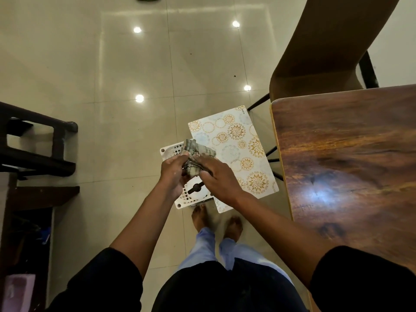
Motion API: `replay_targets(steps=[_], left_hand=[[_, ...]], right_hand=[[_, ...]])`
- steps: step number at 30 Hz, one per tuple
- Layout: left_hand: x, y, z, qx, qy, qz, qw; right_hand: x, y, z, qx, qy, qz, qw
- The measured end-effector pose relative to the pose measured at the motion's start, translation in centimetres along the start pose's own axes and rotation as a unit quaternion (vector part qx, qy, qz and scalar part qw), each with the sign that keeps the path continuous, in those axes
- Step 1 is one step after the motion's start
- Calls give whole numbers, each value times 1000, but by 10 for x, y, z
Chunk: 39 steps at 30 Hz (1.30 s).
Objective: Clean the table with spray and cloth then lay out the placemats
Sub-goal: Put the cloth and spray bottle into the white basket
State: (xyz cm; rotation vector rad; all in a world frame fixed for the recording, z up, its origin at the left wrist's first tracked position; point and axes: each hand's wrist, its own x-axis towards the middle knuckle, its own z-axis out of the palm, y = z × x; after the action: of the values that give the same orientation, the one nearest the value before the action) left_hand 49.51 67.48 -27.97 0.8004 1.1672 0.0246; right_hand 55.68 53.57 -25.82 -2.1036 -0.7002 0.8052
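Head view, looking straight down
- Cloth [195,155]: grey-green, striped, bunched; held between both hands above the stool, well left of the table
- Left hand [174,171]: fingers curled round the cloth's left side
- Right hand [219,179]: fingers and thumb gripping the cloth's right side
- Placemats [236,143]: pale, printed with gold and blue floral circles; lying on the stool, overhanging it toward the table
- Stool [172,152]: white plastic, perforated top, on the floor in front of the bare feet [234,226]
- Table [351,158]: dark wood, glossy, bare where visible, at right
- Chair [326,48]: tan, beyond the table
- Floor [112,75]: beige tiles, reflecting ceiling lights
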Motion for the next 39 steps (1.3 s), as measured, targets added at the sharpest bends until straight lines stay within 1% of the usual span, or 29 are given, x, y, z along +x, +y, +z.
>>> replay_targets(steps=[2, 3, 5, 6, 7, 9, 10, 11, 12, 15, 17, 19, 22, 26, 29, 34, 37, 39], left_hand=[[2, 0, -11, -40, 5, -1, 999], [2, 2, -15, -59, 5, 0, 998], [2, 6, -22, -90, -6, -7, 996], [3, 9, -25, -101, -15, -12, 995], [5, 12, -27, -111, -24, -15, 993], [14, 14, -33, -124, -33, -19, 992], [18, 14, -35, -126, -38, -20, 991], [24, 13, -38, -124, -37, -18, 991], [29, 11, -41, -120, -37, -20, 992], [54, 0, -49, -89, -8, -20, 996], [76, -7, -53, -49, 28, -21, 998], [100, -15, -56, -22, 48, -24, 998], [139, -31, -60, 8, 78, -25, 997], [180, -52, -63, 49, 107, -33, 993], [204, -65, -69, 100, 108, -28, 989], [231, -75, -84, 179, 104, -8, 978], [233, -76, -86, 209, 104, -8, 972], [229, -76, -85, 227, 93, 4, 969]], right_hand=[[6, 4, 2, 24, 36, 14, 999], [10, 8, 3, 26, 51, 36, 998], [20, 13, 4, 72, 47, 123, 989], [26, 15, 3, 126, 30, 174, 976], [34, 17, 2, 197, 12, 220, 955], [49, 22, 1, 338, -29, 287, 896], [55, 24, 1, 387, -51, 295, 872], [63, 26, 3, 415, -69, 291, 859], [70, 30, 6, 426, -75, 283, 856], [94, 47, 19, 393, -49, 275, 876], [114, 61, 32, 337, -37, 277, 899], [133, 80, 48, 281, -35, 275, 919], [157, 108, 72, 200, -36, 272, 941], [184, 142, 102, 134, -38, 281, 949], [193, 158, 119, 83, -30, 278, 957], [199, 162, 133, 6, -34, 249, 968], [197, 163, 136, -39, -47, 242, 968], [193, 163, 135, -73, -41, 231, 969]])
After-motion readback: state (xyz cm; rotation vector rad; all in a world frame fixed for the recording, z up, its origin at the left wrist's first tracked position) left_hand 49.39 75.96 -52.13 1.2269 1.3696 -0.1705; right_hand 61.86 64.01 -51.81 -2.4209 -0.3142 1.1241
